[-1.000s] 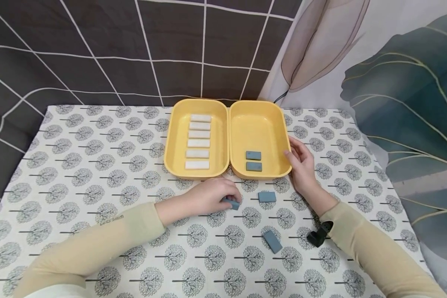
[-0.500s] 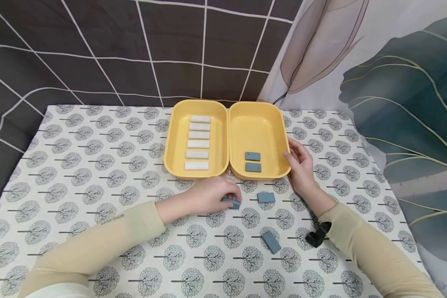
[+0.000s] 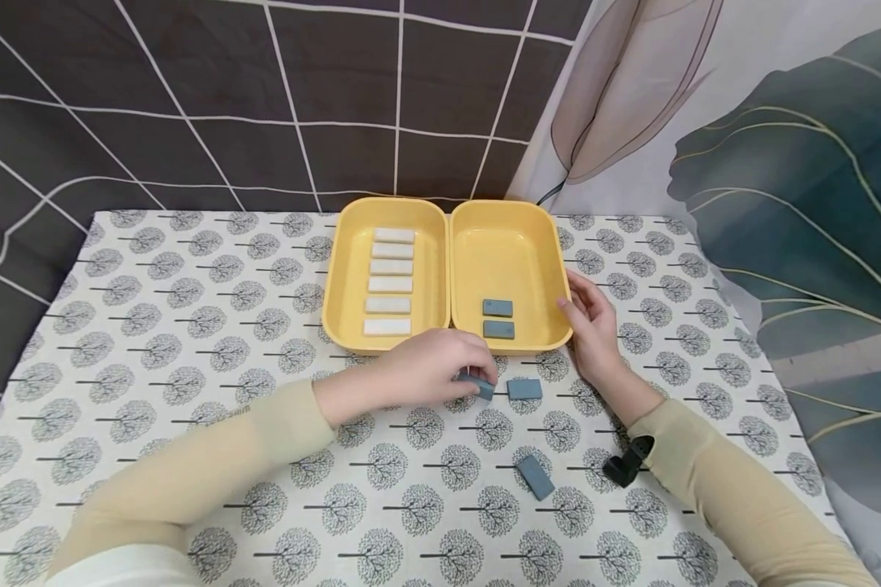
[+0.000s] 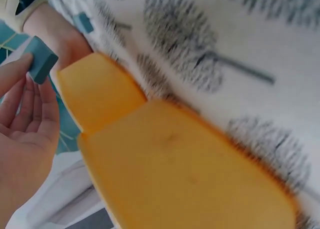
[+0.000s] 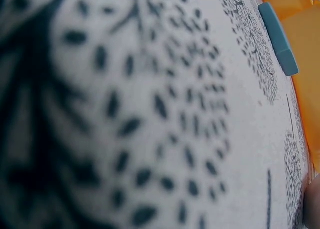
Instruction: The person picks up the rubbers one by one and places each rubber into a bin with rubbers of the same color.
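Observation:
My left hand (image 3: 440,367) pinches a small blue-grey rectangular block (image 3: 479,386) between thumb and fingertips, just in front of the open yellow box (image 3: 451,269). The left wrist view also shows this block (image 4: 43,60) held at the fingertips. At the box's right side, my right hand (image 3: 595,326) grips the rim, thumb over the edge and fingers along the outer wall. Two blue-grey blocks (image 3: 498,307) lie near the front of the right compartment. Several white blocks (image 3: 390,285) form a column in the left compartment.
Two more blue-grey blocks lie on the tree-print cloth: one (image 3: 524,390) just right of my left hand, another (image 3: 535,477) nearer me and slanted. A dark tiled-pattern backdrop (image 3: 345,81) stands behind the box. A leaf-print curtain (image 3: 800,163) hangs at the right.
My left hand has moved right and slightly away from me with its block, closer to the box's front wall. My right hand still holds the rim.

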`<state>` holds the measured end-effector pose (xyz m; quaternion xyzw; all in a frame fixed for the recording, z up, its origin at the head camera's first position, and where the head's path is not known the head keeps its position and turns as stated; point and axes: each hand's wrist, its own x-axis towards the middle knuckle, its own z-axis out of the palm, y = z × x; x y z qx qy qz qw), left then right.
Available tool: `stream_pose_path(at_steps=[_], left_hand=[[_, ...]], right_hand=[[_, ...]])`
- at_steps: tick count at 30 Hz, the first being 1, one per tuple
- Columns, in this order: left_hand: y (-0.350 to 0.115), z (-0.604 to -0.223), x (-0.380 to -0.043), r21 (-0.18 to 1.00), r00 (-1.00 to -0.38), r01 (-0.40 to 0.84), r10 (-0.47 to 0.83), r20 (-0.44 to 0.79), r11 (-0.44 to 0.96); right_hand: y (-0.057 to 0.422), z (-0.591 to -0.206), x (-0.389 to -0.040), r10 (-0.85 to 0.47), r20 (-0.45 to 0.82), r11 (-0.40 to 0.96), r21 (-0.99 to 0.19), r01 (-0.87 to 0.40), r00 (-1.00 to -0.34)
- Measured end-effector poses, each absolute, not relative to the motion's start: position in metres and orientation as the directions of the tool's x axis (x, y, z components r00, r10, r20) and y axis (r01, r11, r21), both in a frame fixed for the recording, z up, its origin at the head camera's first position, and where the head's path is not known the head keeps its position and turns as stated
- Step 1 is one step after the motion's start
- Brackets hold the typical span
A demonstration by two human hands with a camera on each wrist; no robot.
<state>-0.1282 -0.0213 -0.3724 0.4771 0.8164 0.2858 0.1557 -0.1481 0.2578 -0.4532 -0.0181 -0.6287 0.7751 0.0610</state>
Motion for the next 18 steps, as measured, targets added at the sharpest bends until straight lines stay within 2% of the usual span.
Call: stream_pose_path(at_steps=[5, 13, 18], left_hand=[[-0.018, -0.362, -0.139, 0.612, -0.467, 0.717, 0.882, 0.066, 0.334], [-0.012, -0.343, -0.157, 0.583, -0.473, 0.739, 0.877, 0.091, 0.338], [-0.01, -0.328, -0.17, 0.553, -0.446, 0.768, 0.889, 0.102, 0.322]], right_hand=[[0.258, -0.453, -0.148, 0.119, 0.052, -0.203, -0.976, -0.075, -0.992], [0.258, -0.453, -0.148, 0.115, 0.058, -0.201, -0.976, -0.08, -0.992], [0.259, -0.453, -0.148, 0.104, 0.058, -0.19, -0.979, -0.077, -0.993]])
